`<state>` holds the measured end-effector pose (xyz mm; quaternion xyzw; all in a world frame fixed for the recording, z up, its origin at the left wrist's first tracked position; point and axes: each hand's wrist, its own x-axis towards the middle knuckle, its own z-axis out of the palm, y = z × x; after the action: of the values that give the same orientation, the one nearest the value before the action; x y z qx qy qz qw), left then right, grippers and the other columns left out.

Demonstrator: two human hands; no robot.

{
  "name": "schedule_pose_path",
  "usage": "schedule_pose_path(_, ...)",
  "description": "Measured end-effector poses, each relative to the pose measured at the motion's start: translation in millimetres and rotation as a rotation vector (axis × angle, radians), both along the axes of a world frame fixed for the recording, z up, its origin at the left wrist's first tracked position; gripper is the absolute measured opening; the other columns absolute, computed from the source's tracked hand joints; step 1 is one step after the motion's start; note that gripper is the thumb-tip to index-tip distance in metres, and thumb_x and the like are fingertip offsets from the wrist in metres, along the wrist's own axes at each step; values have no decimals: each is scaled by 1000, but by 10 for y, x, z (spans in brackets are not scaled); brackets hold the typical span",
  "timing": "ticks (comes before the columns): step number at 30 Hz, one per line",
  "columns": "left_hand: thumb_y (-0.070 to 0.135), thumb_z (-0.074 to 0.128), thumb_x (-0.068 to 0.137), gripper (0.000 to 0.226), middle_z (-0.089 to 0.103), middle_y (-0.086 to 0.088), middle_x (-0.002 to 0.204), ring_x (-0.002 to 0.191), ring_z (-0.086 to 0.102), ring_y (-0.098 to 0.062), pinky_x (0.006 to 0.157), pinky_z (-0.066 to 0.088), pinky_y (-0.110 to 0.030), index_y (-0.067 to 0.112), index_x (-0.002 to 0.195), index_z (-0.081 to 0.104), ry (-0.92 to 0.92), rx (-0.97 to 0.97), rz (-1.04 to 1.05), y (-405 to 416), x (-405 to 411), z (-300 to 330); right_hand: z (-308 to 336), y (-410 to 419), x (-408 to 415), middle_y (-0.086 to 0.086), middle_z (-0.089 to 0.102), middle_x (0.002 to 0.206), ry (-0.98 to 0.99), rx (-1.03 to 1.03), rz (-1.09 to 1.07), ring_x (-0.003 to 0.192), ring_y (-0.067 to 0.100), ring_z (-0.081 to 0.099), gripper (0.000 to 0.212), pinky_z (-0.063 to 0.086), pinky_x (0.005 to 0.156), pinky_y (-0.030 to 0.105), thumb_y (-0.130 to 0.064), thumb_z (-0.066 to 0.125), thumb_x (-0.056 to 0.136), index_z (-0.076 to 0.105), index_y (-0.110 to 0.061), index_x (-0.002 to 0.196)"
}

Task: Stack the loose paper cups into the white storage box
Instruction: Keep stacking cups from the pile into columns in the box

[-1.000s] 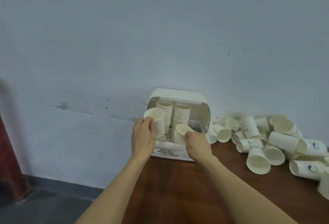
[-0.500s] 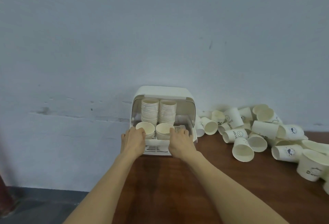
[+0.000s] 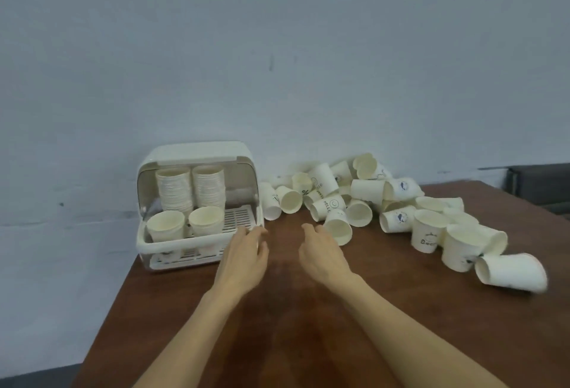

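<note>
Table point(image 3: 308, 326): dark wood, fills near + right of scene; left edge runs just beside the box, floor below it.
White storage box point(image 3: 197, 153): far left on table, tight to wall, lid up, front open. Near-left corner sits almost on the table's left edge, so no spare room that side.
Loose-cup pile point(image 3: 370, 199): far right along wall, trailing near-right; most on their sides, a few upright. Nearest of them, a tipped cup point(image 3: 337, 227), mouth facing the viewer.
Stacks in box point(image 3: 191, 187): two tall nested columns at the back; two short stacks point(image 3: 185, 224) in front on the slatted tray. Right part of tray is bare.
Change: half a sec ago both hands were at the box front, on the two front cups; now both are out and over the table btwn box and pile. Front cups stay put, upright.
Meaning: that pair looks placed; prob. next step is fetching more from the pile. Lots left, so task is far from done.
Left hand point(image 3: 246, 255): released, fingers loosely spread, holds nothing; just beside box's near-right corner, fingertips maybe brushing it, can't tell.
Right hand point(image 3: 320, 252): released, fingers relaxed, holds nothing; fingertips near the tipped cup, not touching.
Open room: bare wood btwn hands and across the near table; clear reach to the pile.
</note>
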<state>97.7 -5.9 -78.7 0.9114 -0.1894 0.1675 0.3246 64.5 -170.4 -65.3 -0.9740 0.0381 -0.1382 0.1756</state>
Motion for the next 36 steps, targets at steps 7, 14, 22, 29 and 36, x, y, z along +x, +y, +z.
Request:
schedule_pose_path(7,27,47,94,35,49,2,105,102,57,-21,91,45,-35,27,129,52,171,211,-154,-826,-66,-40,139,-1041,-367,12,55,115,4,72,-209,106,30,53,36,46,86,39,-14,43,92,45,-9,128)
schedule_pose_path(14,31,45,88,42,65,-8,110,104,59,-30,87,49,-38,18,128,53,385,275,-114,-1671,129,-39,255,-1862,-340,15,63,106,-3,45,-431,95,34,61,40,42,66,35,-9,44,87,38,-5,126)
schedule_pose_path(22,40,59,89,48,56,-15,123,112,55,-34,93,48,-36,11,127,54,641,-249,190,-2325,152,-156,128,-2296,-168,21,53,129,190,28,-464,114,39,55,64,45,85,41,-12,43,92,13,3,146)
schedule_pose_path(29,29,58,89,22,62,-9,113,102,60,-30,81,52,-34,22,107,69,637,-418,382,-2374,158,-71,74,-2349,-187,14,63,110,193,-12,-445,102,33,61,21,44,75,34,-19,45,94,54,-5,108)
schedule_pose_path(36,42,60,79,41,64,-4,107,99,61,-27,81,50,-34,24,116,62,651,-419,325,-2344,77,-35,140,-2176,-346,9,62,97,142,-87,-387,88,27,61,11,51,70,35,-7,40,87,50,-12,84)
